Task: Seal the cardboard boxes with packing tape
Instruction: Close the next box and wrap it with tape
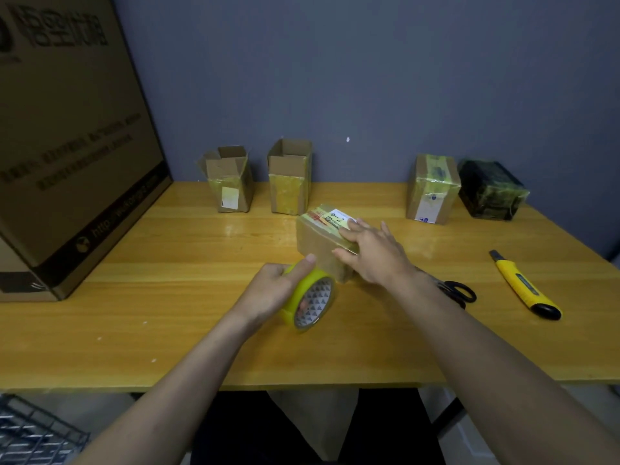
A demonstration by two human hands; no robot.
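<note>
**Head view: tape roll just left of the box**

Head view only. Small cardboard box (322, 243) mid-tabletop (174, 297), long axis running near to far. Right hand (369, 250) flat on its top, fingers straight. Left hand (278, 290) gripping tape roll (310, 302), near-left of box, thumb touching box corner. Open boxes (261, 177) far, against blue wall (369, 78).

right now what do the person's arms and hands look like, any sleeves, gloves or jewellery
Both forearms are bare up to the frame edge, with no sleeves in view. The left hand and right hand wear no gloves, and no rings, watch or wristband show. No markings are visible on either.
</note>
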